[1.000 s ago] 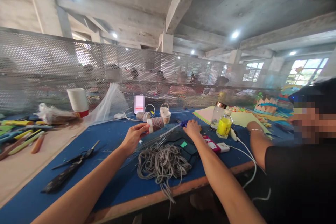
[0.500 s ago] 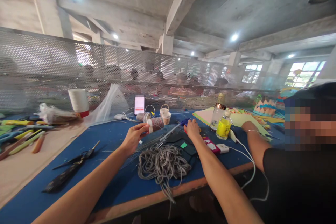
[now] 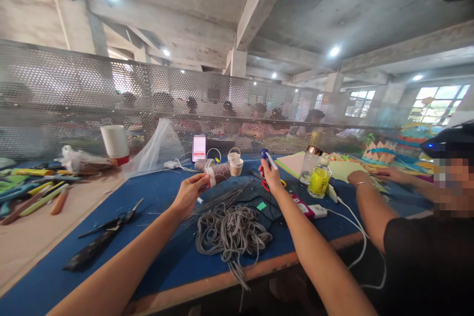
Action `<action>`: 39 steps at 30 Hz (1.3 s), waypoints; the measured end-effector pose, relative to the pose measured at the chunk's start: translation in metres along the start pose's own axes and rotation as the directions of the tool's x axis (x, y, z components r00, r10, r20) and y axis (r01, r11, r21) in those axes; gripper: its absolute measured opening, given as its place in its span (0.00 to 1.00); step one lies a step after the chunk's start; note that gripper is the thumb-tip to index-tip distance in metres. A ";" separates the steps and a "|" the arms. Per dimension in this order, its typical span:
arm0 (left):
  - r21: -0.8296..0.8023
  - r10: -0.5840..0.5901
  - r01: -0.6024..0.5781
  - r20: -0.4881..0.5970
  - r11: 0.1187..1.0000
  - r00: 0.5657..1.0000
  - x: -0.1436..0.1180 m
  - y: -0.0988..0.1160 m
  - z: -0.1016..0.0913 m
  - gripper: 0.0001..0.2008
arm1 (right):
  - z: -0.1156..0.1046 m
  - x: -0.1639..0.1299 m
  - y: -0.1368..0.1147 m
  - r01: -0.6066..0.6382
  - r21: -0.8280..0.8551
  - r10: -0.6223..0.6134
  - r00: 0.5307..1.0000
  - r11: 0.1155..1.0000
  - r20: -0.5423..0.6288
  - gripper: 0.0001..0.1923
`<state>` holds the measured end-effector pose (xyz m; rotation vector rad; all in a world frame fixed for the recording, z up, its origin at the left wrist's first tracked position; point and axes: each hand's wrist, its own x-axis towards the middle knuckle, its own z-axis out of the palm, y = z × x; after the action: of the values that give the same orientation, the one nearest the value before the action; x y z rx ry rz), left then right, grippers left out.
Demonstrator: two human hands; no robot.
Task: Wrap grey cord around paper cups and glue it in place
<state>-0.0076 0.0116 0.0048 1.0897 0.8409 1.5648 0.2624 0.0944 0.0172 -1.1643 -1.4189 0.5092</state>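
At a blue-topped worktable (image 3: pixel 155 197), the left hand (image 3: pixel 190 193) pinches thin wires (image 3: pixel 222 197) over a heap of grey cord (image 3: pixel 231 229), steadying them, while the right hand (image 3: pixel 270 174) grips a blue-handled tool (image 3: pixel 265 155) upright, just beyond.

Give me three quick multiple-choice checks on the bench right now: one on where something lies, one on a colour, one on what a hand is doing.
1. Where is the grey cord bundle?
A. on the blue mat, between the two forearms
B. inside the white cup
C. on the yellow paper

2. What colour is the liquid in the small bottle?
A. red
B. yellow
C. clear

3. What is the right hand doing?
A. lying flat on the mat
B. holding a blue-handled tool raised off the mat
C. gripping the scissors

Answers: 1 A, the cord sits in a heap on the mat near the table edge; 2 B, the bottle shows yellow; 3 B, the fingers are closed on the tool above the mat.
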 end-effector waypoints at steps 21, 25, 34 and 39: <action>0.102 0.035 -0.032 -0.030 0.994 0.999 0.001 -0.005 -0.002 0.17 | 0.028 -0.070 -0.056 0.254 -0.073 -0.202 0.887 0.965 0.416 0.22; 0.112 0.049 -0.045 -0.034 0.993 0.998 0.002 -0.006 -0.003 0.16 | 0.029 -0.069 -0.056 0.289 -0.101 -0.216 0.867 0.952 0.448 0.23; 0.120 0.067 -0.059 -0.060 0.991 0.996 0.004 -0.006 -0.005 0.19 | 0.029 -0.068 -0.055 0.339 -0.039 -0.288 0.849 0.940 0.444 0.22; 0.127 0.068 -0.059 -0.071 0.990 0.995 0.004 -0.006 -0.005 0.19 | 0.030 -0.067 -0.054 0.344 -0.061 -0.284 0.852 0.937 0.440 0.21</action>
<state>-0.0102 0.0175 -0.0017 1.1623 0.9744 1.6328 0.2044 0.0241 0.0234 -0.9277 -2.0132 0.4519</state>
